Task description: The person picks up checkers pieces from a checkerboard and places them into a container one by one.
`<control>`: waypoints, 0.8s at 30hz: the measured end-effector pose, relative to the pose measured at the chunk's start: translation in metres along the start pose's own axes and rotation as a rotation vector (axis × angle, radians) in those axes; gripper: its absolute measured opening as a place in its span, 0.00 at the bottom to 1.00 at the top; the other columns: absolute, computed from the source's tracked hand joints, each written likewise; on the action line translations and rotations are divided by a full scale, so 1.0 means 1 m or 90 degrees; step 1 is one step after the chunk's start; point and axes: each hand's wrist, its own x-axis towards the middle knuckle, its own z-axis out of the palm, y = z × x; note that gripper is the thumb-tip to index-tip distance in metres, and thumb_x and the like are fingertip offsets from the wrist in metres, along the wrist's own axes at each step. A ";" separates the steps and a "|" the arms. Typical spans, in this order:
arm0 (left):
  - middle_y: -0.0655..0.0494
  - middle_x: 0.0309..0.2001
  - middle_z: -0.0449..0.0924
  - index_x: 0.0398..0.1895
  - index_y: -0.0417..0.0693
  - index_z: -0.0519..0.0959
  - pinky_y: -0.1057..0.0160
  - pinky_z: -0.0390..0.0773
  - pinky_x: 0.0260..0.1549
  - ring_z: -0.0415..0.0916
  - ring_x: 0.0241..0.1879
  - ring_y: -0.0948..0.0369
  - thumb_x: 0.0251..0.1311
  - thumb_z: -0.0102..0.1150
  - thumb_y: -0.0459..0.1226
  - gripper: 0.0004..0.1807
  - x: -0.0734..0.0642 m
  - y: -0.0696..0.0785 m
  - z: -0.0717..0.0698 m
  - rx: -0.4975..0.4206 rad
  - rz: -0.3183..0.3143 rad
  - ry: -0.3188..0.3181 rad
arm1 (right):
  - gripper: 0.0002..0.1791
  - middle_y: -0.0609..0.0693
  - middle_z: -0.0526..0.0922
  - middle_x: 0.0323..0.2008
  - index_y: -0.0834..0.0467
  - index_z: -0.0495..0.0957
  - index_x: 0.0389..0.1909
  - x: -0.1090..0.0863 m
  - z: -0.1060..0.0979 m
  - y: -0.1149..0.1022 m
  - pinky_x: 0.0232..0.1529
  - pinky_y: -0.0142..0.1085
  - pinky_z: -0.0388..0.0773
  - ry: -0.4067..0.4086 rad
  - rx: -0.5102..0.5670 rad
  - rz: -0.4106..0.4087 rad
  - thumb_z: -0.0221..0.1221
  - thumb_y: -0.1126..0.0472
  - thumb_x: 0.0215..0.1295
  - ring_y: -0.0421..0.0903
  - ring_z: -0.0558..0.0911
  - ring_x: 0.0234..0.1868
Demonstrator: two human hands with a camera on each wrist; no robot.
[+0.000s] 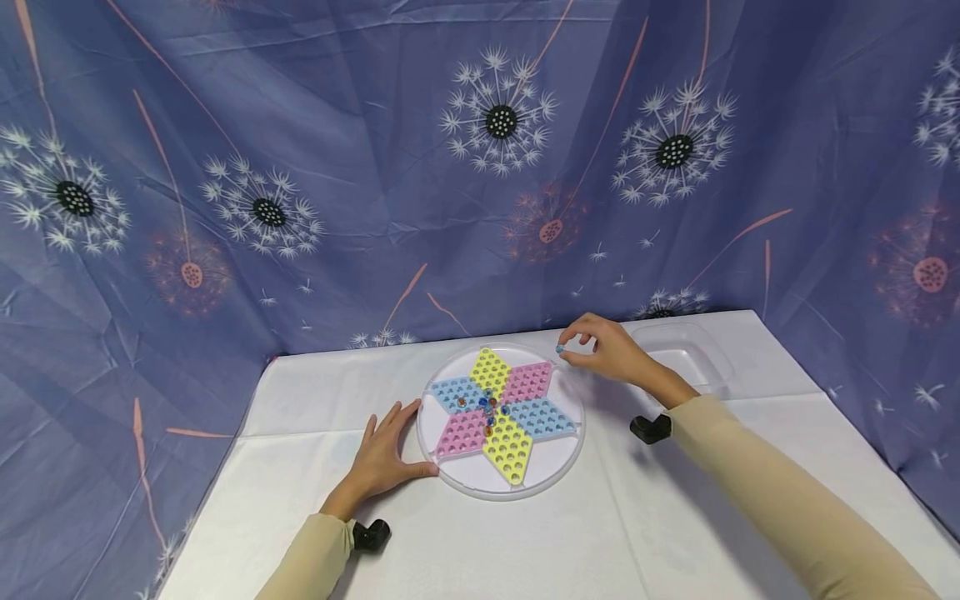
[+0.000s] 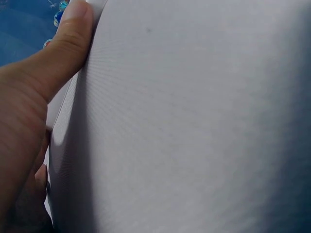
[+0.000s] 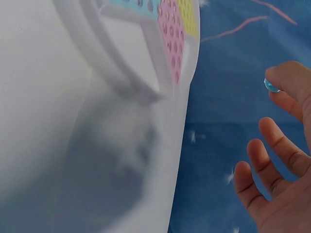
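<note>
Between thumb and index finger, my right hand (image 1: 607,348) pinches a light blue marble (image 3: 271,86) above the table, just off the board's far right rim. The other right fingers spread loosely. The round white Chinese checkers board (image 1: 457,475) bears a star of yellow, pink and blue dimpled points. Several coloured marbles (image 1: 491,408) sit around the star's middle, with one orange marble (image 1: 462,402) in the left blue point. My left hand (image 1: 382,454) rests at the board's left rim, thumb and fingers spread and touching its edge; the left wrist view shows the thumb (image 2: 73,34) along that edge.
A clear plastic tray (image 1: 705,354) stands at the table's back right, partly behind my right forearm. The white cloth-covered table (image 1: 555,550) ends at the back against a blue curtain (image 1: 390,192) with dandelion prints. Each wrist wears a black camera (image 1: 651,429).
</note>
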 end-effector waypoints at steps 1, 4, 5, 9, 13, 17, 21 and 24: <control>0.49 0.75 0.55 0.77 0.55 0.54 0.41 0.34 0.72 0.45 0.76 0.50 0.34 0.72 0.68 0.65 0.000 0.000 0.000 0.000 0.000 -0.001 | 0.08 0.48 0.79 0.44 0.47 0.84 0.41 -0.002 -0.002 0.004 0.34 0.40 0.77 0.006 -0.005 0.002 0.68 0.54 0.60 0.51 0.77 0.40; 0.49 0.75 0.55 0.77 0.55 0.54 0.41 0.34 0.72 0.45 0.76 0.49 0.34 0.71 0.68 0.66 0.000 -0.001 0.001 0.002 -0.001 -0.002 | 0.08 0.51 0.79 0.43 0.47 0.84 0.41 -0.006 -0.007 0.014 0.34 0.40 0.77 0.023 -0.019 0.008 0.68 0.54 0.60 0.53 0.77 0.40; 0.49 0.75 0.55 0.77 0.55 0.54 0.40 0.34 0.72 0.45 0.76 0.49 0.34 0.71 0.68 0.66 0.000 -0.002 0.001 0.002 0.000 -0.001 | 0.08 0.51 0.80 0.43 0.47 0.84 0.40 -0.008 -0.009 0.017 0.33 0.40 0.77 0.031 -0.026 0.010 0.68 0.54 0.60 0.52 0.77 0.39; 0.48 0.74 0.56 0.77 0.55 0.54 0.40 0.35 0.72 0.46 0.75 0.49 0.33 0.71 0.68 0.66 0.000 -0.003 0.001 0.002 0.004 0.007 | 0.09 0.52 0.80 0.43 0.49 0.84 0.41 -0.017 -0.020 0.027 0.32 0.40 0.77 0.053 -0.042 0.020 0.68 0.55 0.60 0.52 0.77 0.39; 0.48 0.74 0.57 0.77 0.54 0.55 0.40 0.35 0.72 0.47 0.75 0.48 0.33 0.72 0.68 0.66 -0.001 -0.003 0.001 0.004 0.006 0.010 | 0.09 0.51 0.79 0.42 0.49 0.84 0.41 -0.027 -0.032 0.036 0.31 0.39 0.76 0.065 -0.057 0.049 0.67 0.54 0.61 0.51 0.77 0.39; 0.48 0.75 0.56 0.77 0.55 0.54 0.40 0.35 0.72 0.46 0.75 0.49 0.33 0.71 0.68 0.66 -0.001 -0.003 0.001 0.003 0.003 0.003 | 0.09 0.51 0.79 0.44 0.50 0.84 0.42 -0.038 -0.045 0.047 0.30 0.38 0.77 0.081 -0.074 0.079 0.66 0.54 0.62 0.50 0.77 0.40; 0.47 0.75 0.56 0.77 0.55 0.54 0.41 0.35 0.72 0.46 0.75 0.48 0.34 0.71 0.68 0.65 0.000 -0.003 0.001 0.003 0.004 0.004 | 0.10 0.53 0.79 0.47 0.51 0.84 0.43 -0.045 -0.056 0.058 0.30 0.40 0.77 0.094 -0.086 0.095 0.66 0.54 0.62 0.50 0.78 0.40; 0.47 0.74 0.56 0.77 0.54 0.54 0.40 0.35 0.72 0.46 0.75 0.48 0.34 0.71 0.68 0.65 0.001 -0.003 0.000 0.003 0.006 0.007 | 0.10 0.54 0.79 0.47 0.50 0.83 0.43 -0.049 -0.063 0.066 0.31 0.42 0.77 0.095 -0.091 0.109 0.65 0.53 0.63 0.50 0.77 0.40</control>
